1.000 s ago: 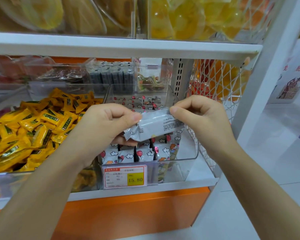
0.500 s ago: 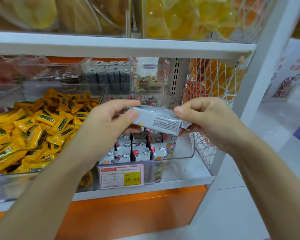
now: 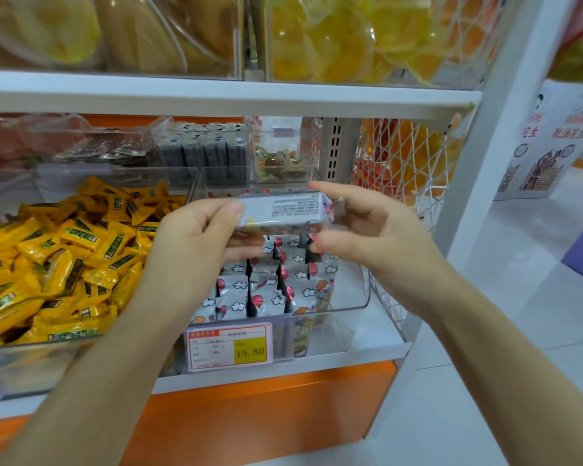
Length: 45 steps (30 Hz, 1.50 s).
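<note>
A clear bin holds upright cloud-printed packets. The neighbouring bin is heaped with yellow wrapped candies. The print on the silver snack packet is too blurred to read. The packet lies level above the clear bin. The left hand pinches its left end. The right hand is spread, forefinger above and thumb below its right end.
</note>
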### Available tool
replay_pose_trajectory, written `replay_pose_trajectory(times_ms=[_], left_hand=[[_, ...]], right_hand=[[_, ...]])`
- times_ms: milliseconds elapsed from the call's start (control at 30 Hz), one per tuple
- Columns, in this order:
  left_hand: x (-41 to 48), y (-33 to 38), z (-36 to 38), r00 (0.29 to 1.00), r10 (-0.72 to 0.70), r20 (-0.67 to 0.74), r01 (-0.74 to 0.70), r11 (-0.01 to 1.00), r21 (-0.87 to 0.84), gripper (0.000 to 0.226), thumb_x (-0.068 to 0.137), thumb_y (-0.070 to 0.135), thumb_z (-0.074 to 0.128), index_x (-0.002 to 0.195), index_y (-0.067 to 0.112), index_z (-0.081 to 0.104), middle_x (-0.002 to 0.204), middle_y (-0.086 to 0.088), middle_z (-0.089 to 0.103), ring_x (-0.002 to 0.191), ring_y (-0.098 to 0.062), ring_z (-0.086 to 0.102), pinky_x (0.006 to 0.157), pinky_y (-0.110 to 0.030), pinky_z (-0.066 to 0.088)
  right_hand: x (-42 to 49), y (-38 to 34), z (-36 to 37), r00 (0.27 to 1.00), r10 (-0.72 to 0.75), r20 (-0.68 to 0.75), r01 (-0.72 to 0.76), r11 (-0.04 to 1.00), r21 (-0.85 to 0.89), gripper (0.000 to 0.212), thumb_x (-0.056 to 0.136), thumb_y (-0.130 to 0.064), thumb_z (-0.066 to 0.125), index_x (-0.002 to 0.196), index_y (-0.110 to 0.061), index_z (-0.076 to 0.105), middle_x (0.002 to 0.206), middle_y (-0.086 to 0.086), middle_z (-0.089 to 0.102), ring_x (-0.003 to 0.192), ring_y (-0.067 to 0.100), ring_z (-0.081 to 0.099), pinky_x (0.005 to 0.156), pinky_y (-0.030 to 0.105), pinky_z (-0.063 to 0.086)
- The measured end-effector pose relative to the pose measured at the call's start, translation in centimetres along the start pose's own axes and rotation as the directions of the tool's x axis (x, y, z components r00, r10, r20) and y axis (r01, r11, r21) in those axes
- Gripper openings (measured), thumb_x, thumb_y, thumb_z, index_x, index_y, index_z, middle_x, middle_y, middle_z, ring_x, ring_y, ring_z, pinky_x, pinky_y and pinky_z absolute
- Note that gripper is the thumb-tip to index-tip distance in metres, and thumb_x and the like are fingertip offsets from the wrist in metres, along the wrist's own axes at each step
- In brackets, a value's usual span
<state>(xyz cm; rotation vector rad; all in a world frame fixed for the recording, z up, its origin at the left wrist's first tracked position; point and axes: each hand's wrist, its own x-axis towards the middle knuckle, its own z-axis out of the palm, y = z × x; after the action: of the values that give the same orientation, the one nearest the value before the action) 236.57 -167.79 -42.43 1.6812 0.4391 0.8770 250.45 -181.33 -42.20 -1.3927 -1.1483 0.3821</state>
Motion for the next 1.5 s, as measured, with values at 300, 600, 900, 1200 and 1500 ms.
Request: replay_pose_trajectory(times_ms=[300, 600, 900, 1200, 1500], left_hand=[[-0.6, -1.2, 2.4, 0.973, 0.1, 0.206, -0.195, 0.831, 0.521, 0.03, 0.077, 0.051, 0.054, 0.104, 0.038, 0.054, 0.097, 0.019, 0.054, 0.081, 0.003, 0.055, 0.062, -0.017, 0.044], [-0.3, -3.0, 2.6, 0.928, 0.047, 0.37, -0.314, 0.635, 0.706, 0.008, 0.083, 0.028, 0.066, 0.078, 0.025, 0.061, 0.114, 0.014, 0.048, 0.098, -0.001, 0.02, 0.073, -0.015, 0.015], [-0.2, -2.6, 2.0, 0.923, 0.052, 0.38, -0.326, 0.628, 0.707, 0.023, 0.081, 0.027, 0.067, 0.064, 0.034, 0.054, 0.111, 0.017, 0.045, 0.104, -0.004, 0.024, 0.076, -0.013, 0.013], [-0.3, -2.5, 2.1, 0.919, 0.031, 0.393, -0.324, 0.63, 0.706, 0.003, 0.081, 0.031, 0.065, 0.08, 0.028, 0.065, 0.109, 0.009, 0.054, 0.102, -0.01, 0.031, 0.066, -0.019, 0.015], [-0.3, -2.4, 1.8, 0.92, 0.056, 0.388, -0.33, 0.645, 0.689, 0.008, 0.081, 0.033, 0.066, 0.087, 0.028, 0.065, 0.101, 0.017, 0.046, 0.101, -0.004, 0.027, 0.069, -0.013, 0.015]], right_hand=[[-0.5, -2.1, -3.8, 0.963, -0.073, -0.261, 0.034, 0.988, -0.149, 0.018, 0.08, -0.008, 0.07, 0.094, -0.018, 0.063, 0.079, -0.005, 0.068, 0.061, 0.002, 0.061, 0.056, 0.017, 0.05], [-1.2, -2.0, -3.0, 0.999, -0.024, 0.022, 0.033, 0.747, -0.664, 0.026, 0.068, -0.031, 0.075, 0.09, -0.019, 0.069, 0.084, -0.008, 0.058, 0.077, 0.002, 0.053, 0.073, 0.019, 0.043], [-1.8, -0.5, 1.3, 0.988, 0.073, 0.137, 0.099, 0.39, -0.916, 0.032, 0.083, -0.04, 0.064, 0.107, -0.018, 0.061, 0.107, -0.001, 0.057, 0.094, 0.021, 0.057, 0.079, 0.033, 0.045], [-1.2, -0.6, -0.3, 0.971, 0.137, 0.198, 0.099, 0.527, -0.844, 0.028, 0.093, -0.012, 0.049, 0.112, -0.024, 0.066, 0.108, -0.006, 0.068, 0.1, 0.012, 0.058, 0.086, 0.036, 0.047], [0.9, 0.2, -0.7, 0.988, -0.012, 0.152, 0.147, 0.335, -0.931, 0.025, 0.087, -0.023, 0.063, 0.111, -0.025, 0.067, 0.106, -0.005, 0.063, 0.097, 0.014, 0.036, 0.08, 0.033, 0.039]])
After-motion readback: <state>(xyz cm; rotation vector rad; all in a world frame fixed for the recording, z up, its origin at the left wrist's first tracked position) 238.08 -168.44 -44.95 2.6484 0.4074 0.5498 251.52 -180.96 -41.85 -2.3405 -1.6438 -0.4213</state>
